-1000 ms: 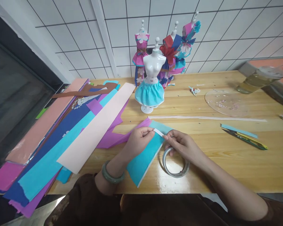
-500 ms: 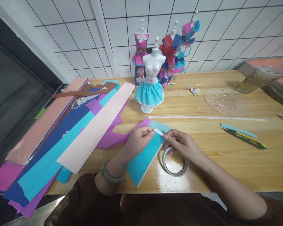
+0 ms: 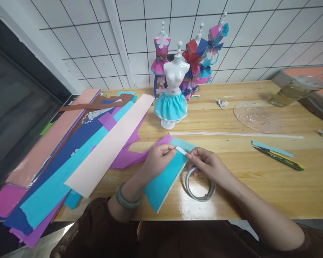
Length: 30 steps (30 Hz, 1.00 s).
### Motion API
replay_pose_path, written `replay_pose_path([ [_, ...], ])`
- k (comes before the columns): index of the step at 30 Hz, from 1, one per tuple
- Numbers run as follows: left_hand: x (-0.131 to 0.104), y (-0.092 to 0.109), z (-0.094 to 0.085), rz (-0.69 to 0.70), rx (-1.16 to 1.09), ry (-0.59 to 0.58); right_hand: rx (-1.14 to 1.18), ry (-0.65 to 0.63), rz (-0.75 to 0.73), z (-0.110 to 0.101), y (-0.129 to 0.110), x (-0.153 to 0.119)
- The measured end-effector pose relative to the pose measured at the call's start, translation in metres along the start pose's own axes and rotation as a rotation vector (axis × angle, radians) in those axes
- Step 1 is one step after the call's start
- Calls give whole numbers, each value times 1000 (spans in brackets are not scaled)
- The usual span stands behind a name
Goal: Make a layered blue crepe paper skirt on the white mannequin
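Note:
A short white strip of tape (image 3: 181,150) is stretched between my two hands, above a turquoise sheet of crepe paper (image 3: 165,181) with a pale edge. My left hand (image 3: 159,161) pinches the strip's left end between thumb and forefinger. At its right end, my right hand (image 3: 206,163) pinches it too, with the lower fingers behind the tape roll (image 3: 200,198), which stands out below that hand. Purple crepe paper (image 3: 131,157) lies to the left of the sheet. Beyond my hands stands a small white dress form (image 3: 176,71) wearing a turquoise gathered skirt (image 3: 171,106).
Layered coloured paper (image 3: 110,143) covers the left side. Several dressed forms (image 3: 161,53) stand at the back. A long white strip (image 3: 231,134) crosses the table. Yellow-and-green snips (image 3: 281,158), a clear dish (image 3: 258,118) of small bits and a cup (image 3: 293,93) are on the right.

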State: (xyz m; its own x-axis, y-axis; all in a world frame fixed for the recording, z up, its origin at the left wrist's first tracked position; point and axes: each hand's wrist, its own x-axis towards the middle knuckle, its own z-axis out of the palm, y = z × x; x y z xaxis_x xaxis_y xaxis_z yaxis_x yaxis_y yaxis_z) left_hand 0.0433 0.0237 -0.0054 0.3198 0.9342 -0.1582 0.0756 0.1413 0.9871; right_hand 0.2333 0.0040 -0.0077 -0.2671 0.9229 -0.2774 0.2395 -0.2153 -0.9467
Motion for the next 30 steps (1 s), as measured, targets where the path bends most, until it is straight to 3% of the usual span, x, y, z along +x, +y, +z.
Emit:
replay_pose_path([
  [10,1,5,0,6,47,35,12,63,-17,-3,-1,1],
  [18,3,-2,-1,21,37,57,1,-19,-30,0,-3,0],
  [30,1,2,0,-8,42,45,-20,0,-7,1,-2,1],
])
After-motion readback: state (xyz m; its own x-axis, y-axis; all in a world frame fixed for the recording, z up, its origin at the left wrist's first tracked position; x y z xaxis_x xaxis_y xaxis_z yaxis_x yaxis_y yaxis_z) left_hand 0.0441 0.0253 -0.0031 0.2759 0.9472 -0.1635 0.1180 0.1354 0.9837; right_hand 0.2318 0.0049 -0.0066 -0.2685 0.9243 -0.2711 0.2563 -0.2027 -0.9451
